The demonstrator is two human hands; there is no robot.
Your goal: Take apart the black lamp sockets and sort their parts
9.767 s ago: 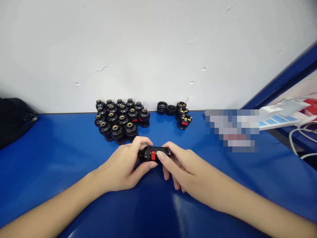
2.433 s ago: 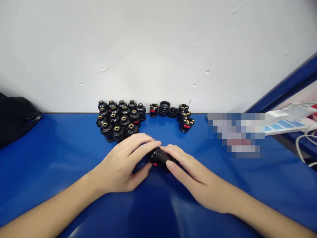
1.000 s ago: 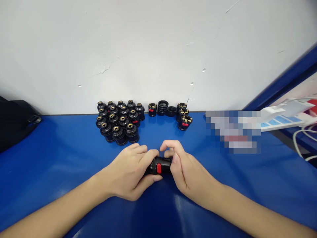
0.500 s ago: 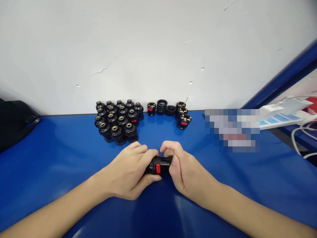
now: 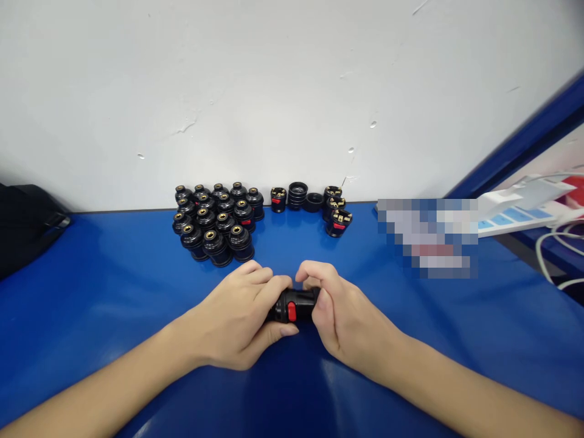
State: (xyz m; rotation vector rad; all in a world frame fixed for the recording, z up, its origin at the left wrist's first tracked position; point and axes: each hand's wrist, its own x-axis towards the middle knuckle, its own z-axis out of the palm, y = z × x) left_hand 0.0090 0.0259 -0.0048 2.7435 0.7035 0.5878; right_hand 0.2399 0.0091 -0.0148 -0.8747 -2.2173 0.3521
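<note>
A black lamp holder [image 5: 303, 303] with a red switch lies sideways between my hands, above the front of the blue tabletop. My left hand [image 5: 241, 313] is wrapped around its left end, the thumb below and the fingers over the top. At the other end, the curled fingers and thumb of my right hand [image 5: 349, 310] close on the black part. Both ends of the holder are hidden by the fingers. Beyond my left hand stand several black lamp holders [image 5: 218, 247] in a cluster, brass-threaded holes facing up.
Along the white wall are a switch core [image 5: 278, 199] with brass contacts, a ribbed shell [image 5: 298, 196], a black ring [image 5: 312, 202] and three more cores [image 5: 338, 224]. Black fabric [image 5: 30, 228] lies at left; a power strip [image 5: 515, 219] and white cables [image 5: 542, 255] are at right.
Both hands keep their grip on the lamp holder in almost the same position. The whole view has shifted very slightly; nothing else visibly moved.
</note>
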